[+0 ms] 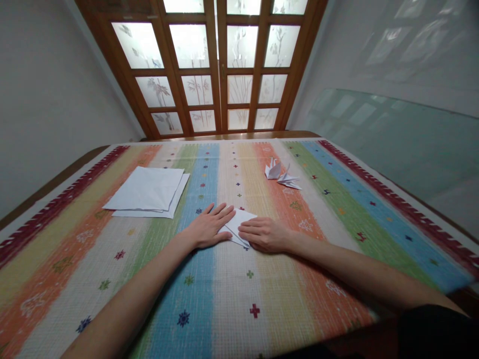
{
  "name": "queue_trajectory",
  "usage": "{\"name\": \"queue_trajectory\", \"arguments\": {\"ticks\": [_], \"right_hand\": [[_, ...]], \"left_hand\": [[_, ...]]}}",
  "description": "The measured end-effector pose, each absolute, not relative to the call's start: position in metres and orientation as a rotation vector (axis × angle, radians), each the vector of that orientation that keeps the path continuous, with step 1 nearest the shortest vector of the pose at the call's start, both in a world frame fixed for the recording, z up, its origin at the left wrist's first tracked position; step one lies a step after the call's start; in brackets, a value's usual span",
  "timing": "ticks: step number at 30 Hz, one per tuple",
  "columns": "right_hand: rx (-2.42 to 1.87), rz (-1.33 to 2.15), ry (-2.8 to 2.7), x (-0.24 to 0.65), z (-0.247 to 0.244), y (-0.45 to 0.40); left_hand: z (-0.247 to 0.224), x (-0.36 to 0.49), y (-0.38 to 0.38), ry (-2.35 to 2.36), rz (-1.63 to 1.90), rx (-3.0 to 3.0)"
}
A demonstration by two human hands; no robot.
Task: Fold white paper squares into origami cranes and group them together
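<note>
A small folded sheet of white paper (243,217) lies on the striped tablecloth between my hands, its layers showing at the lower edge. My left hand (210,227) rests flat on the paper's left side, fingers spread and thumb pointing right. On the right side, my right hand (265,234) has its fingers together and slightly bent over the paper's edge; its thumb is hidden. Beyond my right hand stand two folded paper cranes, one (273,169) close beside the other (289,180).
A loose stack of white square sheets (145,189) lies at the left, its lower sheets sticking out. The striped tablecloth (179,319) covers the table. Behind the table's far edge are wooden doors (220,85) with glass panes. A glass panel (392,134) leans along the right wall.
</note>
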State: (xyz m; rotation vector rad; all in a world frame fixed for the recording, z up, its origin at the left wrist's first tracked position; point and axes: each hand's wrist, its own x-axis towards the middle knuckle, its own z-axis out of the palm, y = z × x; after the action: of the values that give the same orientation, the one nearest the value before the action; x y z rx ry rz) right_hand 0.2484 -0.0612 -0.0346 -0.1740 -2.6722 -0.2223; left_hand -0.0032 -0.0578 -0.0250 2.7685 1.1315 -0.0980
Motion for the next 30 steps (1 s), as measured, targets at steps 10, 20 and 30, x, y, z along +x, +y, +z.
{"name": "queue_trajectory", "arguments": {"ticks": [10, 20, 30], "right_hand": [[-0.469, -0.084, -2.715, 0.264, -0.036, -0.118], [-0.61, -0.166, -2.705, 0.246, -0.023, -0.119], [-0.735, -0.396, -2.792, 0.246, -0.025, -0.1]], "left_hand": [[-0.023, -0.002, -0.061, 1.161, -0.02, 2.737], [-0.026, -0.002, -0.062, 1.231, 0.108, 2.696], [-0.028, -0.009, -0.061, 1.217, 0.195, 2.681]]}}
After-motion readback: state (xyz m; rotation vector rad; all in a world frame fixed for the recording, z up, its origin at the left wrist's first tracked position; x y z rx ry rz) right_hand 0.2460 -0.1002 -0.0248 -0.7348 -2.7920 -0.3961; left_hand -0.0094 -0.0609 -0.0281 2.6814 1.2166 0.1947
